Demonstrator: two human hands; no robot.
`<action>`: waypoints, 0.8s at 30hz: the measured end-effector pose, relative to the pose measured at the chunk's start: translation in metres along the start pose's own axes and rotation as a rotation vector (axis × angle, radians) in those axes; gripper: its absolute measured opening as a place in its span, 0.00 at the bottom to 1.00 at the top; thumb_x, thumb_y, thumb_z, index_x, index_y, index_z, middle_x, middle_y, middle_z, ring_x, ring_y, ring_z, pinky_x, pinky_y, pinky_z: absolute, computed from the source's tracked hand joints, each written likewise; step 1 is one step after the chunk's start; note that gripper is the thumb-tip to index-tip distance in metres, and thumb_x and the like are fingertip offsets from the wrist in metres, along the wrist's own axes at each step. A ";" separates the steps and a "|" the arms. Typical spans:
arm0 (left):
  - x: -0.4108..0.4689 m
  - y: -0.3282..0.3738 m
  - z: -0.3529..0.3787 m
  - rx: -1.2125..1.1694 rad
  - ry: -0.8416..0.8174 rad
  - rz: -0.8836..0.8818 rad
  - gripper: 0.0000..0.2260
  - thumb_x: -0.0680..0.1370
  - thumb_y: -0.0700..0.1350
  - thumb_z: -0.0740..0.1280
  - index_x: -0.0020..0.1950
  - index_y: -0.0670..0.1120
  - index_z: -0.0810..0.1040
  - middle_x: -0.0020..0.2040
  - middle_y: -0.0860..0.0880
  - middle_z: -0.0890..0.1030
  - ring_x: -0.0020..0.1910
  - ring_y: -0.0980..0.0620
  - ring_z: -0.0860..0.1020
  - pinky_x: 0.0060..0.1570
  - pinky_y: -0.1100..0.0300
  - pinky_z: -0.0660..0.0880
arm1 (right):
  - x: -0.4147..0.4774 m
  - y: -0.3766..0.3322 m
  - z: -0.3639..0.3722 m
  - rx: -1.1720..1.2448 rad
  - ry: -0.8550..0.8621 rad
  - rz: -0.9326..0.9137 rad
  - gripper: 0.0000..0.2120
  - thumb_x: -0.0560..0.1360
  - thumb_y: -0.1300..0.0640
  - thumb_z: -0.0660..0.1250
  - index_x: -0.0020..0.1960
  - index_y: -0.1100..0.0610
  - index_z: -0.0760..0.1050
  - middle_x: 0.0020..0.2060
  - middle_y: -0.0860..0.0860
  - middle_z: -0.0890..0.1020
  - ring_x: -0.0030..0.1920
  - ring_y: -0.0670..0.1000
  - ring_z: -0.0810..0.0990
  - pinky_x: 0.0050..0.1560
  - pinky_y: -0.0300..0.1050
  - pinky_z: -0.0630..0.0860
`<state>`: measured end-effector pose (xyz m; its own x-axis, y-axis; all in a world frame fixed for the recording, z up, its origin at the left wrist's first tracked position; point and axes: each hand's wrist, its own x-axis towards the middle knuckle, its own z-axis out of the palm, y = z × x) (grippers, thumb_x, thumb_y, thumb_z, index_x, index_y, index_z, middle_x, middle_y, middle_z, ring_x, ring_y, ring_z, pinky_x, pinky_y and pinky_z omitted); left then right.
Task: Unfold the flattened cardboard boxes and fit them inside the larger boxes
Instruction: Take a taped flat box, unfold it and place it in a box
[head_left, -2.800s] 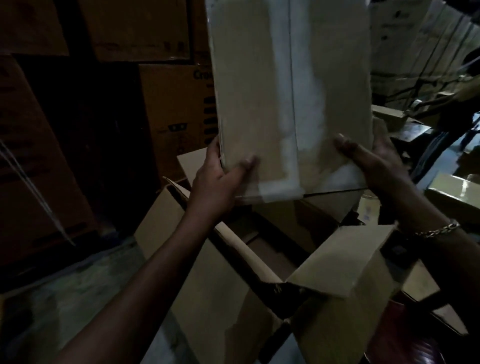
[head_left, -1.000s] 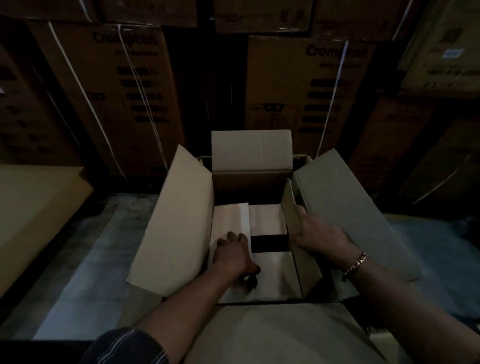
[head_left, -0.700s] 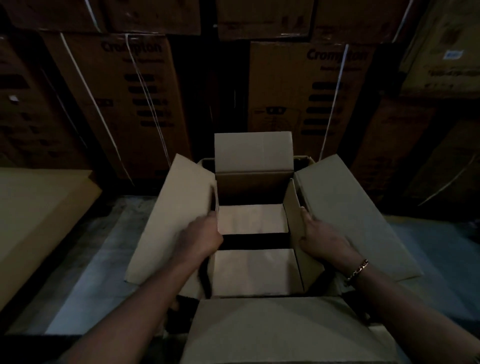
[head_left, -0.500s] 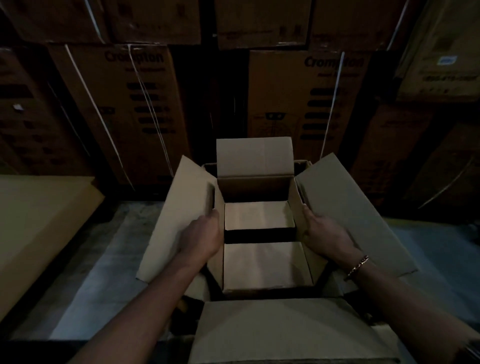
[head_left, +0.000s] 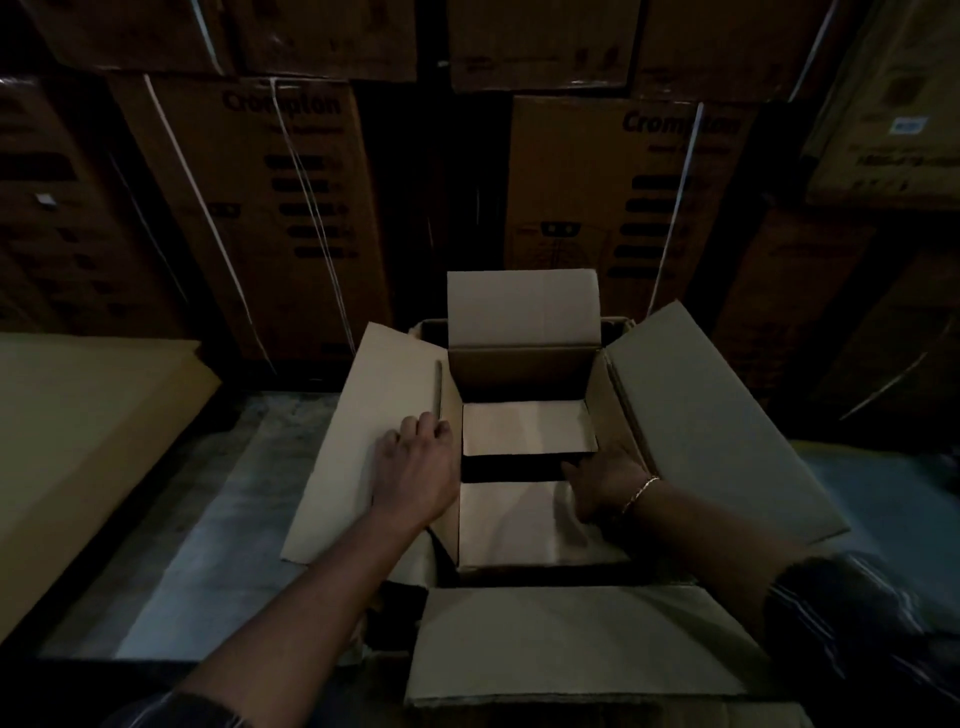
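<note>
Single head view — looks forward and down, close over open box (head_left: 524, 364), toward stacked cartons (head_left: 597, 197).

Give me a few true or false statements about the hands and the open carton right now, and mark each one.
1. The left hand rests on the large carton's left flap. True.
2. The right hand reaches down inside the inner box. True.
3. The carton's far flap is folded shut. False: it stands upright.
4. A bracelet is on the left wrist. False: it is on the right wrist.
5. The inner box's bottom flaps meet. False: a dark gap separates them.
</note>
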<state>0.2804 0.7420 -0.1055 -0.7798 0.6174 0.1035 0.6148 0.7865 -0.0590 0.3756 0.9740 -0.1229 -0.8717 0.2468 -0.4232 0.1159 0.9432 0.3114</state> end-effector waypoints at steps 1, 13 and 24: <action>0.000 -0.001 0.000 -0.010 -0.015 0.007 0.24 0.78 0.52 0.61 0.72 0.44 0.68 0.63 0.44 0.72 0.61 0.44 0.70 0.58 0.49 0.70 | 0.001 0.001 -0.004 0.093 -0.051 0.005 0.29 0.74 0.45 0.62 0.72 0.54 0.67 0.64 0.56 0.78 0.63 0.58 0.77 0.65 0.54 0.67; -0.055 0.011 -0.009 -0.107 -0.182 0.173 0.36 0.78 0.64 0.57 0.81 0.48 0.55 0.75 0.48 0.69 0.76 0.47 0.61 0.73 0.47 0.53 | -0.111 0.028 0.006 0.451 0.100 -0.143 0.16 0.76 0.31 0.55 0.36 0.37 0.70 0.33 0.37 0.74 0.39 0.37 0.72 0.65 0.50 0.63; -0.039 0.025 -0.009 -0.108 -0.208 0.197 0.31 0.79 0.61 0.58 0.80 0.53 0.57 0.76 0.50 0.68 0.75 0.49 0.62 0.73 0.48 0.54 | -0.114 0.029 0.008 0.562 0.345 -0.179 0.11 0.78 0.38 0.61 0.51 0.41 0.77 0.42 0.35 0.76 0.43 0.36 0.74 0.45 0.37 0.65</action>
<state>0.3273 0.7372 -0.1024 -0.6452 0.7566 -0.1060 0.7566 0.6521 0.0489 0.4828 0.9753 -0.0724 -0.9915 0.0794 -0.1029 0.1044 0.9580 -0.2670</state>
